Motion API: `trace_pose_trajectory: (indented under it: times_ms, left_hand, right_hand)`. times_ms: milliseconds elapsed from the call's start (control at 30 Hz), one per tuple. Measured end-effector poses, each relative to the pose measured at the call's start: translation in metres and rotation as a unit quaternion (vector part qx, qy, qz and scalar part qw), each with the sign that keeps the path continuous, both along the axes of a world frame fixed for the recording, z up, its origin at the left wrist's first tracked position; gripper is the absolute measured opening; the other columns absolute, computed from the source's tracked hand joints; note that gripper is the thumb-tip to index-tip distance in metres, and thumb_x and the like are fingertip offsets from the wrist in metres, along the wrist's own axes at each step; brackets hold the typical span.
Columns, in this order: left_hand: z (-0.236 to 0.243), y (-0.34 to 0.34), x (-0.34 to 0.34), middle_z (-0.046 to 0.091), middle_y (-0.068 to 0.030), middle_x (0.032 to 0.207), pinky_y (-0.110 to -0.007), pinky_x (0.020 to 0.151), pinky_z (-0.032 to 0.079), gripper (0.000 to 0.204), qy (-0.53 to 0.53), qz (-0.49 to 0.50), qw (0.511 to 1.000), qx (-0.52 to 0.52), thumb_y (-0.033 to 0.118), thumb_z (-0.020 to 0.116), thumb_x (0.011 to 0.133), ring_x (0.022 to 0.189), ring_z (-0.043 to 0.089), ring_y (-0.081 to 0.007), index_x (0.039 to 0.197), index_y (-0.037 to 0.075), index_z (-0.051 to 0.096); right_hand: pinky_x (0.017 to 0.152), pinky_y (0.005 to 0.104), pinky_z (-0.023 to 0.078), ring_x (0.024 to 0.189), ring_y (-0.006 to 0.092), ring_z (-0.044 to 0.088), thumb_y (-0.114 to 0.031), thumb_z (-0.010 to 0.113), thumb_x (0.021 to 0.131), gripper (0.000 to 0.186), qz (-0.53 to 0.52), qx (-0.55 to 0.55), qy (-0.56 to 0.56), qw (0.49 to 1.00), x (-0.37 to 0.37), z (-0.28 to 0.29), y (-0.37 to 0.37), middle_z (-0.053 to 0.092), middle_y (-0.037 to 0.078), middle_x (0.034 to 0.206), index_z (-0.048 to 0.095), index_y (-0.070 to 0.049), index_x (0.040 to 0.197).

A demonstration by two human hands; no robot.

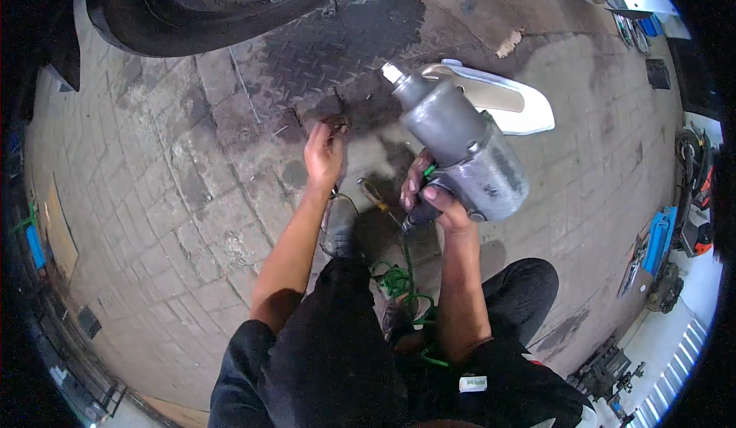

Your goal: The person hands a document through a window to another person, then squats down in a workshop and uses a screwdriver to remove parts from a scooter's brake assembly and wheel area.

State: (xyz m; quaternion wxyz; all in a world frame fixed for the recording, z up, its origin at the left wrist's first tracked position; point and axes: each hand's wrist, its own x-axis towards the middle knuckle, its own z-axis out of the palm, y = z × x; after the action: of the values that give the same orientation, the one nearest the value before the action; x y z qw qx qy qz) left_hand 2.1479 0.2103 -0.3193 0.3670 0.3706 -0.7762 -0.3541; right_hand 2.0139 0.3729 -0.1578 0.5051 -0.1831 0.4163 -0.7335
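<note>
My right hand grips a large silver pneumatic impact wrench by its dark handle, with the bare square drive tilted up and away to the left. A green coiled hose hangs below the handle. My left hand is reached out above the paving, fingers curled over something dark that I cannot make out. A tool with a yellow handle lies between my hands near my shoe. Behind the wrench lies a white and beige panel.
A black vehicle tyre is at the upper left, beside a metal tread plate on the paved floor. Blue tool trays and wall-side equipment line the right. A cardboard sheet and a blue item are at the far left.
</note>
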Motion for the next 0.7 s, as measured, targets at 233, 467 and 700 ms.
trace_pose_trajectory:
  times_ms: [233,467,700]
  left_hand:
    - [0.005,0.004,-0.015,0.064,-0.0174,0.094,-0.044,0.072,0.050,0.023,-0.088,-0.099,0.984,0.122,0.021,0.067,0.085,0.083,0.061,-0.0382,0.099,0.003,0.063]
    - [-0.003,0.001,-0.024,0.063,-0.0165,0.115,-0.047,0.090,0.047,0.030,-0.208,-0.182,0.961,0.011,0.031,0.065,0.084,0.108,0.058,-0.0356,0.104,0.008,0.065]
    - [0.007,0.018,-0.038,0.055,-0.0117,0.128,-0.048,0.103,0.040,0.039,-0.279,-0.299,0.909,-0.074,0.024,0.066,0.078,0.126,0.045,-0.0352,0.117,0.017,0.064]
  right_hand:
    - [0.061,0.0311,0.051,0.070,0.0190,0.060,-0.019,0.074,0.079,0.039,-0.008,-0.004,0.056,0.998,-0.019,0.011,0.004,0.058,0.010,0.085,0.053,0.000,0.107]
    - [0.062,0.0323,0.052,0.070,0.0202,0.060,-0.015,0.072,0.079,0.042,-0.026,0.002,0.045,0.999,-0.013,-0.006,0.007,0.058,0.010,0.086,0.052,0.002,0.112]
    - [0.066,0.0383,0.048,0.063,0.0210,0.056,-0.018,0.066,0.076,0.044,-0.033,0.019,0.047,0.998,-0.021,0.010,0.012,0.051,0.009,0.084,0.046,-0.002,0.112]
